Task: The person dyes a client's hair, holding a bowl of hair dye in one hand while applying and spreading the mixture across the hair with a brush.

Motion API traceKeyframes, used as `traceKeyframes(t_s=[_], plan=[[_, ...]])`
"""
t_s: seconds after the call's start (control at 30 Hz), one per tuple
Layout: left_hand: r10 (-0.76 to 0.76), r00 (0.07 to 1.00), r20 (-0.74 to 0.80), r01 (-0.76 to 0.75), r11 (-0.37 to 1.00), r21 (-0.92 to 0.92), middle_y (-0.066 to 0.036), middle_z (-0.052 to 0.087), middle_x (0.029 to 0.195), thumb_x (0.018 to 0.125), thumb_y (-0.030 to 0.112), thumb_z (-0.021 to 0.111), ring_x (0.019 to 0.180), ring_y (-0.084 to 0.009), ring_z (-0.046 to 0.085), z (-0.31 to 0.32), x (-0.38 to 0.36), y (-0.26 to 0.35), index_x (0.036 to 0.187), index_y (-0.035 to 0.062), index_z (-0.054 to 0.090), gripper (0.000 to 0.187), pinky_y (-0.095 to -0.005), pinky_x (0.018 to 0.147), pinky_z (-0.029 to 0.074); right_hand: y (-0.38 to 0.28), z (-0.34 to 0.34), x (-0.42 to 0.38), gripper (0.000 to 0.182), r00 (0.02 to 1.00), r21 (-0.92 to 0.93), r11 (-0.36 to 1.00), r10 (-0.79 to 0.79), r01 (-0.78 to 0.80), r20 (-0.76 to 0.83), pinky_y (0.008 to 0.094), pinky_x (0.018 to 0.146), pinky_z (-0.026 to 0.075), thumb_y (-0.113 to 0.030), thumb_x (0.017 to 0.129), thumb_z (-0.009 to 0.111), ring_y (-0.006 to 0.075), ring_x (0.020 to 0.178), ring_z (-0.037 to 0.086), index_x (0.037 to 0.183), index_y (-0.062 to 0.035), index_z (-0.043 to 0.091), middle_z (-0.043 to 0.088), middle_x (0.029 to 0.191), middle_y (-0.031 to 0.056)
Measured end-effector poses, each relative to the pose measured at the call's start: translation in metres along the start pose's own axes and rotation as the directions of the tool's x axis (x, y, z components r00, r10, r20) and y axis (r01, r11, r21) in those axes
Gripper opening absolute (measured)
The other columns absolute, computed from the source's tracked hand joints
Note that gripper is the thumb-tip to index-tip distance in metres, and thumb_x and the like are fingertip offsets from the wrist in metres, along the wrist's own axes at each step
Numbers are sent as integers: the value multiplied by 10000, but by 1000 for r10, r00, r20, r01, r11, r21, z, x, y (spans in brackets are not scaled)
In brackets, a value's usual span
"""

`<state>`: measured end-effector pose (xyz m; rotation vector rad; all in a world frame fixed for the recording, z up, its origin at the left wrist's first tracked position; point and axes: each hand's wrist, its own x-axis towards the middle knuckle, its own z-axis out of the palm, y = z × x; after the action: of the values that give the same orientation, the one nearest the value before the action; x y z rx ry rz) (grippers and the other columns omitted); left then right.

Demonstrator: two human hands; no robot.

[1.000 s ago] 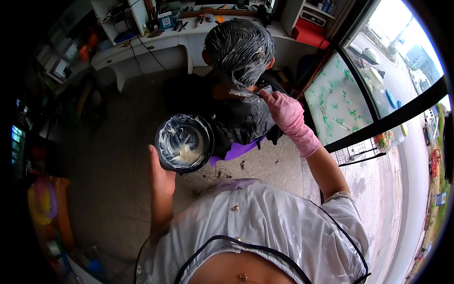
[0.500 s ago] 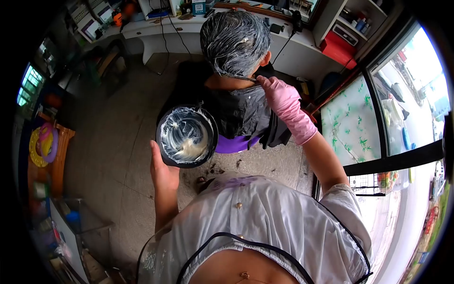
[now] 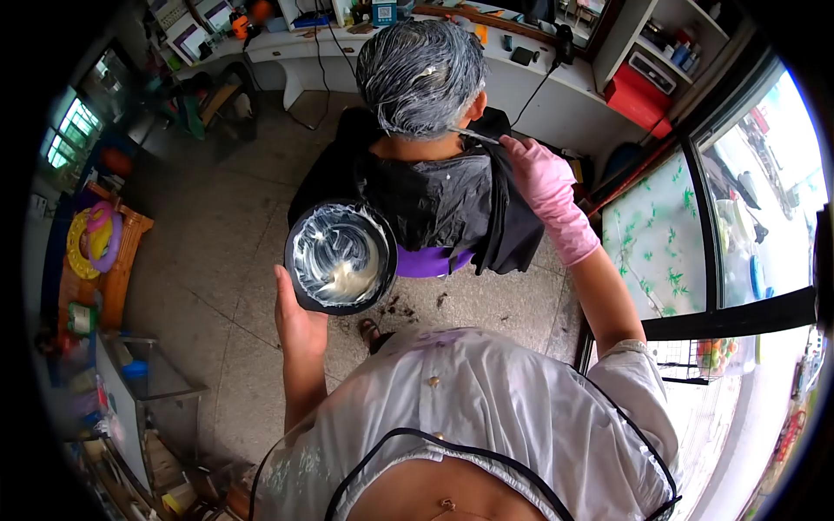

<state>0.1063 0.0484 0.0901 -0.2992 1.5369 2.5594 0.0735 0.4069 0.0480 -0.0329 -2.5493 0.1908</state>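
Note:
A seated person faces away from me, their hair (image 3: 420,78) coated in whitish cream and a black cape (image 3: 434,195) over their shoulders. Bare, my left hand (image 3: 300,313) holds a black bowl (image 3: 389,260) from below and the left. Pale cream (image 3: 343,252) is smeared inside the bowl. In a pink glove, my right hand (image 3: 543,174) is closed on the handle of a thin tint brush (image 3: 473,135). The brush's far end touches or nearly touches the hair at the nape, near the right ear; its bristles are hard to make out.
A white counter (image 3: 278,45) runs along the back, with a mirror and a red box (image 3: 637,100) at its right. Glass doors (image 3: 656,234) stand on my right. A wooden bench (image 3: 126,260) and a metal-framed cart (image 3: 165,395) are on the left. Dark hair clippings lie on the floor.
My right hand and the brush have shifted slightly right and away from the neck. The view has tilted a little; the bowl stays in my left hand.

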Motion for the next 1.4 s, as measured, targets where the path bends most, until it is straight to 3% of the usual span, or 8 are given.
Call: traceKeyframes(t_s=[0.17, 0.53, 0.77, 0.9, 0.97, 1.07, 1.33, 1.4], plan=[[-26, 1000, 18, 25, 999, 33, -96, 477, 1223, 910, 433, 373, 1106, -229, 470, 4, -1, 6, 1227, 28, 416, 517, -394, 907, 407, -10, 5, 9, 223, 978, 38, 999, -22, 15, 206, 377, 554, 472, -154, 820, 481, 269, 677, 592, 1025, -131, 566, 568, 765, 95], [13, 999, 43, -17, 997, 81, -125, 453, 1233, 907, 459, 354, 1129, -228, 446, 2, 2, 7, 1241, -3, 380, 571, -377, 939, 368, -18, -14, 34, 534, 948, 304, 952, 68, 31, -310, 342, 474, 450, 37, 731, 510, 253, 567, 547, 1225, -162, 467, 512, 714, 86], [67, 997, 40, -69, 997, 42, -154, 432, 1245, 908, 432, 377, 1140, -246, 433, 4, 0, 5, 1239, -37, 365, 574, -384, 957, 349, -69, 13, 5, 502, 1000, 297, 954, -30, 28, 2, 328, 537, 470, -67, 779, 551, 260, 673, 565, 1258, -155, 431, 531, 801, 100], [44, 999, -2, -43, 996, 75, -94, 492, 1204, 915, 421, 367, 1095, -218, 482, -3, 3, 3, 1220, 29, 427, 500, -381, 908, 409, -36, 36, -1, 256, 900, 763, 645, 362, -52, -245, 259, 593, 463, -10, 788, 589, 172, 651, 552, 1042, -41, 578, 549, 773, 65], [56, 998, -11, -55, 995, 82, -87, 494, 1203, 915, 423, 366, 1096, -210, 482, -6, 7, 2, 1220, 35, 430, 498, -377, 908, 409, -12, 36, 4, 199, 891, 610, 792, 286, -12, -354, 183, 606, 422, -79, 864, 526, 79, 690, 516, 1054, -22, 538, 579, 858, 24], [47, 998, -35, -43, 994, 99, -86, 494, 1206, 913, 433, 361, 1098, -210, 481, -8, 10, 2, 1224, 38, 427, 507, -378, 910, 407, -18, 25, 23, 189, 902, 934, 343, 428, -104, -57, 139, 527, 351, -128, 895, 489, 10, 554, 401, 1037, -15, 542, 543, 721, -23], [9, 1000, 4, -10, 997, 75, -101, 472, 1228, 906, 465, 350, 1113, -227, 471, -9, 8, 7, 1245, 39, 405, 547, -390, 906, 412, -54, 60, 80, 157, 928, 926, 318, 364, -204, 80, 240, 544, 442, -103, 853, 544, 113, 570, 543, 983, -19, 575, 572, 665, 53], [10, 1000, 12, -11, 997, 71, -106, 471, 1228, 903, 469, 354, 1113, -224, 472, -7, 8, 6, 1245, 38, 400, 552, -395, 893, 423, -63, 53, 74, 129, 934, 732, 672, 180, 112, -308, 266, 523, 444, -39, 820, 551, 200, 580, 558, 948, -35, 561, 575, 695, 83]])
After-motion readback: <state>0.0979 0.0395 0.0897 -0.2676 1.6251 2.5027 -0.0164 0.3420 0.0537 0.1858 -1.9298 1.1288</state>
